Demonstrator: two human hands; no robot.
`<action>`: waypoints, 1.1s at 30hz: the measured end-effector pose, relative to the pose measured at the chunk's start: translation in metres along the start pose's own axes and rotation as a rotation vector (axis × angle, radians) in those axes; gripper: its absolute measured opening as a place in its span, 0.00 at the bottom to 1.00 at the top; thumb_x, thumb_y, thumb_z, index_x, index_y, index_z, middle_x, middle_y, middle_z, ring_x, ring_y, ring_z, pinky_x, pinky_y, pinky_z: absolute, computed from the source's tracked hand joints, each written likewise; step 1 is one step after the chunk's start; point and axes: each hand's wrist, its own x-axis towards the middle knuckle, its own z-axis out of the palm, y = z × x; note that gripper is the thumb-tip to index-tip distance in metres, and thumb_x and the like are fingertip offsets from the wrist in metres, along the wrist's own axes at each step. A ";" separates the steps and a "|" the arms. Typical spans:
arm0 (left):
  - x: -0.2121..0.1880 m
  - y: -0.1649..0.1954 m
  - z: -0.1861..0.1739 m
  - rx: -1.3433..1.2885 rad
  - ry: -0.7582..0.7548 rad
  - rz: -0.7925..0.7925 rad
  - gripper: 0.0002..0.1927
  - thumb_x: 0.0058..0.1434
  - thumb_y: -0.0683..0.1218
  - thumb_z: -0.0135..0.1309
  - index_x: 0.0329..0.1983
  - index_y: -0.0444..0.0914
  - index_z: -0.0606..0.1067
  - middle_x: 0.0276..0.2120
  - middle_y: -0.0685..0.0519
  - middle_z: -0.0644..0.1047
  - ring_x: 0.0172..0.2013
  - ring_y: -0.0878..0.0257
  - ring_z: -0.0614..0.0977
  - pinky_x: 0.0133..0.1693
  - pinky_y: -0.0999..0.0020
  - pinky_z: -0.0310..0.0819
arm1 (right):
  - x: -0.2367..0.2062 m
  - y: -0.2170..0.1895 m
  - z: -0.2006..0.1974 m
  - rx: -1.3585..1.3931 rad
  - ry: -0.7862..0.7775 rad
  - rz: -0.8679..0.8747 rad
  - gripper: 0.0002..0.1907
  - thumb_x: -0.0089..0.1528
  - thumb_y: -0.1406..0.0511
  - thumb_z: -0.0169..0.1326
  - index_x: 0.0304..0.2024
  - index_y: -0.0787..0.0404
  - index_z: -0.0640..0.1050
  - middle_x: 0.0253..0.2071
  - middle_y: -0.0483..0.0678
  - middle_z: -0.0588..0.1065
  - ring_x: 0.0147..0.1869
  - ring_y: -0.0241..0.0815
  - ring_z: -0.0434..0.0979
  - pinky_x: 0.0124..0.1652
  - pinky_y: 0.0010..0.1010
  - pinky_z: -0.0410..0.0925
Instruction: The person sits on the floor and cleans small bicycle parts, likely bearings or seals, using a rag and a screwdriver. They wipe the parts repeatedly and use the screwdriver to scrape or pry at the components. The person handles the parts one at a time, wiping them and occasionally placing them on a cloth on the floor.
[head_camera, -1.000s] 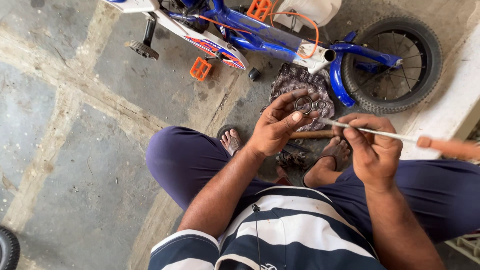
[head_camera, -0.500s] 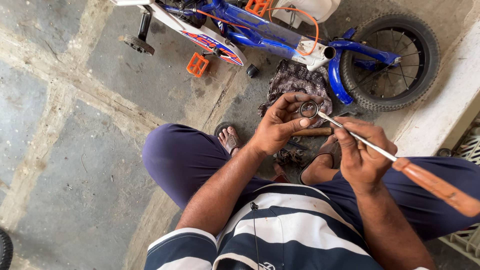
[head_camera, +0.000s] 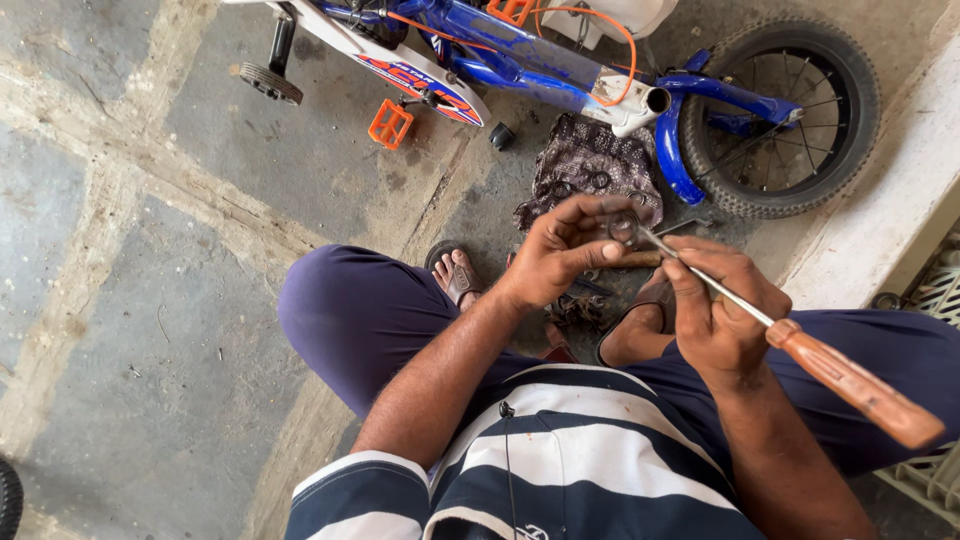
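Note:
My left hand (head_camera: 565, 250) pinches a small round metal ring part (head_camera: 622, 226) between thumb and fingers, over my lap. My right hand (head_camera: 722, 312) grips a screwdriver (head_camera: 800, 345) with a brown wooden handle; its thin metal shaft points up-left and its tip touches the ring part. Both hands are greasy. Below the hands, several small dark metal parts (head_camera: 580, 305) lie on the floor between my feet.
A small blue child's bicycle (head_camera: 560, 60) lies on the stone floor ahead, with an orange pedal (head_camera: 389, 124), a training wheel (head_camera: 268, 82) and a black tyre (head_camera: 785, 110). A dark patterned cloth (head_camera: 590, 165) holds small parts. A white step (head_camera: 890, 210) runs at right.
Both hands have stayed together while the view shifted slightly. The screwdriver tip has moved onto the ring part, and the handle has swung lower right.

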 end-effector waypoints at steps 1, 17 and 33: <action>-0.001 0.000 0.000 0.010 -0.005 -0.030 0.27 0.70 0.37 0.57 0.70 0.31 0.65 0.64 0.40 0.74 0.64 0.53 0.77 0.69 0.54 0.71 | 0.000 -0.001 -0.001 -0.001 0.001 -0.003 0.06 0.72 0.73 0.56 0.48 0.70 0.72 0.48 0.62 0.80 0.46 0.45 0.85 0.41 0.27 0.79; -0.007 0.004 -0.001 -0.051 -0.150 -0.224 0.32 0.73 0.51 0.55 0.74 0.31 0.64 0.63 0.49 0.75 0.63 0.61 0.76 0.63 0.62 0.73 | 0.012 -0.009 -0.019 0.312 -0.132 0.150 0.05 0.71 0.72 0.54 0.47 0.68 0.71 0.49 0.60 0.80 0.42 0.40 0.84 0.41 0.24 0.79; -0.002 0.002 -0.005 -0.303 -0.122 -0.204 0.30 0.78 0.57 0.48 0.70 0.29 0.65 0.52 0.43 0.77 0.47 0.59 0.81 0.53 0.64 0.76 | 0.009 -0.018 -0.020 0.246 -0.126 0.017 0.04 0.72 0.71 0.53 0.47 0.65 0.71 0.51 0.59 0.80 0.45 0.39 0.85 0.43 0.23 0.79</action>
